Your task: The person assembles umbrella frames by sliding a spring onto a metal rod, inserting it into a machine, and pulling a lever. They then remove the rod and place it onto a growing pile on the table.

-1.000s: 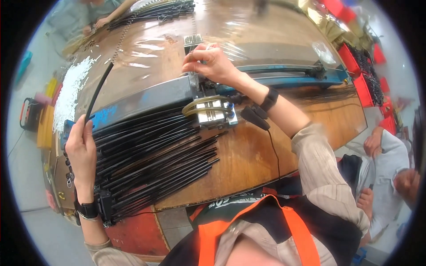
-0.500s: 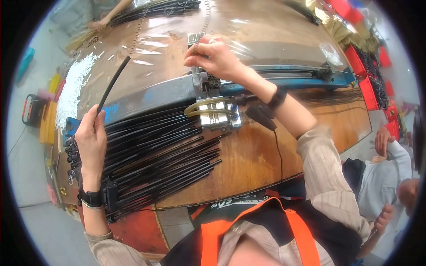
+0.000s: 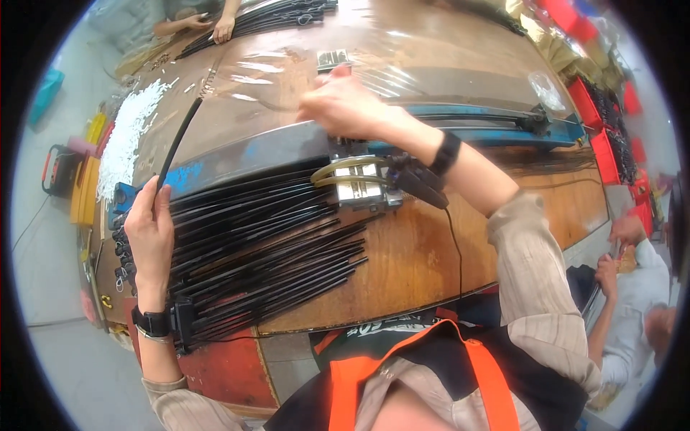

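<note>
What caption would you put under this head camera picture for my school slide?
Left hand lifts one black strip from the pile of black strips while right hand reaches over a metal clamp.

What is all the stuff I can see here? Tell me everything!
Black strip: one, black, held up at the table's left.
Pile of black strips: many, black, on the table by the left hand.
Metal fixture: one, silver, mid-table.
Long blue rail: one, blue, across the table.
White bits: a heap, white, far left.
Wooden table: one, brown.
Red bins: several, right edge.
Other people's hands: top; another person at right.
Left hand: holds the black strip.
Right hand: over the metal fixture.
</note>
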{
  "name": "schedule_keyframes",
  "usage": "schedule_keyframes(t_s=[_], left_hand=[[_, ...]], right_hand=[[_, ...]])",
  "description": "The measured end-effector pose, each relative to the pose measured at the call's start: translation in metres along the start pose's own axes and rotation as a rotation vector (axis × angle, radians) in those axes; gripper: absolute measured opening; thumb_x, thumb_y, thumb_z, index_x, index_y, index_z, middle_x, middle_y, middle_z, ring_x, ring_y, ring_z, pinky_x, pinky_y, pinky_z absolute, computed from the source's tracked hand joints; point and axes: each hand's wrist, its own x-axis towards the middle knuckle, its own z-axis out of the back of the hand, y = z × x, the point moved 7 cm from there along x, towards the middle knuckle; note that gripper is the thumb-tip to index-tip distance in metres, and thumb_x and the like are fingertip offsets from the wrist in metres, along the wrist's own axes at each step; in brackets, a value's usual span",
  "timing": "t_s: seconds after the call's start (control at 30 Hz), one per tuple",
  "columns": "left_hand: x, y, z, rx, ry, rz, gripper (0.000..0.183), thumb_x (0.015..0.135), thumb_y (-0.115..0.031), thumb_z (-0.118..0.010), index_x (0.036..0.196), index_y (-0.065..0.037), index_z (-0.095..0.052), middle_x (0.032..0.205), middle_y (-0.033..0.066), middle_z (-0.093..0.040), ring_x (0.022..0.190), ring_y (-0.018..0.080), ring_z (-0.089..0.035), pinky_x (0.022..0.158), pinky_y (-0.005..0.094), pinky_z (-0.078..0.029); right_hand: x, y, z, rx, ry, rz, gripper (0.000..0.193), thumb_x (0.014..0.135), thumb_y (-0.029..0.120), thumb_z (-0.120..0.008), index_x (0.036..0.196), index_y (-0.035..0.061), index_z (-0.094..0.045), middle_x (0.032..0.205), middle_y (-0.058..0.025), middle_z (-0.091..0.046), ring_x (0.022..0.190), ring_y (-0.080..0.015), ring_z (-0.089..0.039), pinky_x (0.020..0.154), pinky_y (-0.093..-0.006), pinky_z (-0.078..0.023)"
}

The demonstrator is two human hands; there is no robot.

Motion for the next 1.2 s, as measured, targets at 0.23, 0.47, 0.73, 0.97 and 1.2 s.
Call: schedule_keyframes(t_s=[0.23, 0.47, 0.73, 0.97, 1.2], left_hand=[[0.008, 0.020, -0.026, 0.073, 0.096, -0.107, 0.020, 0.092, -0.011, -0.063, 0.110, -0.003, -0.064, 0.087, 0.0165, -0.064, 0.074, 0.0341, -0.063, 0.067, 0.0380, -0.050], [0.061, -0.103, -0.141, -0.124, 0.195, -0.463, 0.011, 0.089, -0.018, -0.064, 0.093, -0.008, -0.063, 0.079, 0.0141, -0.059, 0.076, 0.0353, -0.062, 0.065, 0.0440, -0.051], [0.060, -0.101, -0.169, -0.168, 0.175, -0.372, 0.017, 0.090, -0.022, -0.063, 0.084, -0.006, -0.062, 0.075, 0.0143, -0.059, 0.074, 0.0349, -0.060, 0.067, 0.0433, -0.050], [0.058, -0.101, -0.165, -0.256, 0.080, -0.324, 0.018, 0.089, -0.021, -0.065, 0.078, -0.006, -0.064, 0.077, 0.0131, -0.060, 0.074, 0.0344, -0.060, 0.067, 0.0433, -0.049], [0.061, -0.106, -0.167, -0.302, 0.104, -0.355, 0.018, 0.091, -0.022, -0.063, 0.081, -0.007, -0.065, 0.078, 0.0128, -0.060, 0.075, 0.0352, -0.060, 0.066, 0.0447, -0.049]], right_hand=[[-0.173, -0.104, 0.069, -0.450, -0.337, -0.164, 0.014, 0.080, 0.001, -0.063, 0.086, 0.0138, -0.065, 0.080, -0.0007, -0.067, 0.092, -0.0224, -0.060, 0.100, -0.0405, -0.032], [-0.271, -0.160, 0.120, -0.642, -0.289, -0.332, 0.008, 0.086, 0.006, -0.061, 0.092, 0.0088, -0.065, 0.085, -0.0085, -0.065, 0.089, -0.0280, -0.059, 0.089, -0.0404, -0.040], [-0.284, -0.176, 0.108, -0.469, -0.347, -0.388, 0.006, 0.088, 0.005, -0.061, 0.093, 0.0031, -0.062, 0.086, -0.0121, -0.061, 0.088, -0.0309, -0.058, 0.082, -0.0414, -0.044], [-0.285, -0.178, 0.106, -0.459, -0.405, -0.428, 0.007, 0.090, 0.010, -0.062, 0.092, 0.0032, -0.061, 0.084, -0.0114, -0.060, 0.088, -0.0304, -0.058, 0.081, -0.0421, -0.045], [-0.276, -0.141, 0.111, -0.520, -0.363, -0.400, 0.023, 0.089, 0.004, -0.061, 0.112, 0.0053, -0.066, 0.108, -0.0124, -0.067, 0.109, -0.0314, -0.059, 0.095, -0.0411, -0.043]])
